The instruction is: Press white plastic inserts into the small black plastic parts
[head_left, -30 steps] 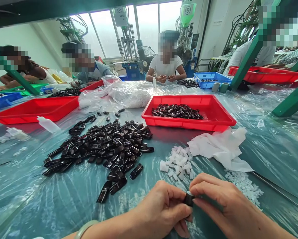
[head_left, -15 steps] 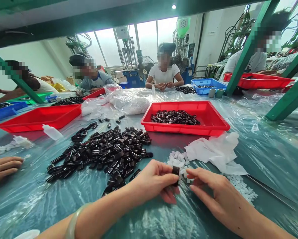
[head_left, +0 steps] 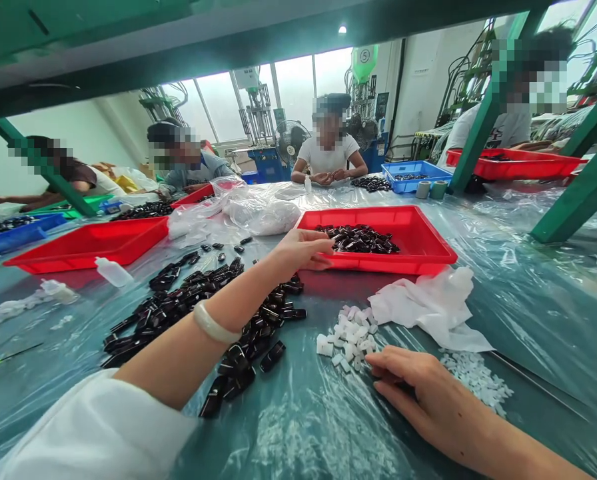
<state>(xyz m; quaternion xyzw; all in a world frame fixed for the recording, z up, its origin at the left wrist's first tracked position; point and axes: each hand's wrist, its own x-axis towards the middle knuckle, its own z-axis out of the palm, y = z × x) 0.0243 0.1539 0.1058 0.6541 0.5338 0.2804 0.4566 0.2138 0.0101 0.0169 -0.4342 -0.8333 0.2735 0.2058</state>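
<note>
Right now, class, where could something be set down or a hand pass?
Bare sheeting lies between the black pieces and right hand, and right of the white cloth. Crowded: the white pieces beside that hand, and the left end of the red tray, by the left hand.

At the lower left, the left arm (head_left: 171, 363) has a loose white sleeve (head_left: 103, 430) and a smooth, round, pale bangle (head_left: 213, 325), and the right arm (head_left: 498, 440), lower right, has two tiny dots (head_left: 460, 415).

Plastic film (head_left: 288, 440) covers the green table (head_left: 553, 320). Black pieces (head_left: 178, 300), white pieces (head_left: 351, 337) and a red tray (head_left: 393, 264) lie on it.
</note>
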